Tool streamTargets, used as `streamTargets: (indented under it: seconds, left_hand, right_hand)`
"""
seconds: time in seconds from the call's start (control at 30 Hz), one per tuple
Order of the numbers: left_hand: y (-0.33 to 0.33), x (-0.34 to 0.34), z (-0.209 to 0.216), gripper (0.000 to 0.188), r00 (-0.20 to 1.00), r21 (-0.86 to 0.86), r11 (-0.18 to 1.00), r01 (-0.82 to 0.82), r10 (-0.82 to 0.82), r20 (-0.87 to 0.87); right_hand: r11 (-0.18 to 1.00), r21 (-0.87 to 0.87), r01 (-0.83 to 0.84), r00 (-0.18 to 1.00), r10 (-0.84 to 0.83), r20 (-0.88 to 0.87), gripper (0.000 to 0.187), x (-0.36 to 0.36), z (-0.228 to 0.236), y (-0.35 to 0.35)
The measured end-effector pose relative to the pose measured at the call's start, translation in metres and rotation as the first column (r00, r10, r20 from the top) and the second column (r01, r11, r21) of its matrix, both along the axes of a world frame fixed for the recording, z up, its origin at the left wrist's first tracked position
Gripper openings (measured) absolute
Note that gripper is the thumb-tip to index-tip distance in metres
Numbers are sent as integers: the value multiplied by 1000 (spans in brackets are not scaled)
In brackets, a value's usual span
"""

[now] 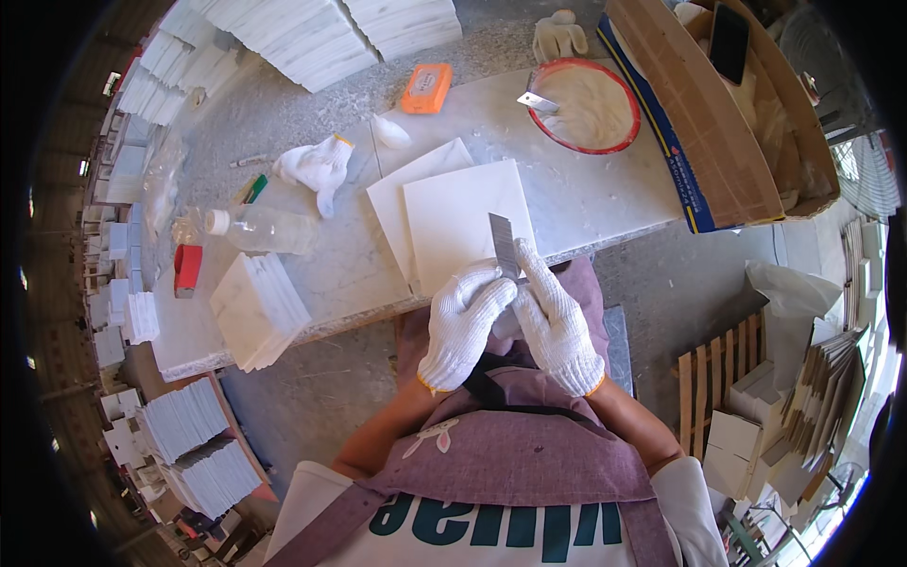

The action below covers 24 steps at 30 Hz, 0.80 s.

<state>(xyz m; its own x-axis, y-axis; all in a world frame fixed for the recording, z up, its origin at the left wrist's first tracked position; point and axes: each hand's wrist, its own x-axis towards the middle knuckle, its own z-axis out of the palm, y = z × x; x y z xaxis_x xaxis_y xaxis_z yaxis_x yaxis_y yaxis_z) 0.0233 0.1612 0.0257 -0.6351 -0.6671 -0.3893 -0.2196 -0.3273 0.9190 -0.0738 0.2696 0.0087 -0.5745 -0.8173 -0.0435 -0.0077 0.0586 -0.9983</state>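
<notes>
Both my hands wear white knit gloves and meet just in front of the table edge. My right hand [557, 326] grips a flat metal scraper blade [503, 242] that stands upright, its tip over a white square tile [463, 213]. My left hand [463, 326] is closed against the lower part of the same blade. That tile lies on top of a second white tile [406, 184] on the grey marble table [567, 189].
A red-rimmed bowl of pale paste [590, 106] with a scraper in it stands at the back right beside a cardboard box [709, 123]. An orange block [427, 88], spare gloves [316, 165], a plastic bottle [265, 230] and a tile stack [257, 307] lie to the left.
</notes>
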Motion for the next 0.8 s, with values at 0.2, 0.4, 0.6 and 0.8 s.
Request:
streamTargets:
  seconds: [0.2,0.4,0.6,0.8]
  left_hand:
    - [-14,-1,2,28,959,224,962,-158,203,-196]
    - [-18,5,6,32,999,168,985,-35,38,-19]
    - [-19,12,2,41,999,272,962,12,2,-51]
    - [-21,18,6,46,1000,192,981,19,-19,-2]
  right_hand:
    - [988,152,18,986,-42,160,48,-53,29,-5]
    - [964,71,258,527,-79,-846,33,-140,16,-70]
    - [910,219,352,209,151,-966,36,-169,16,-144]
    - [890,288,354,172,241,-955,14,-195,16,-154]
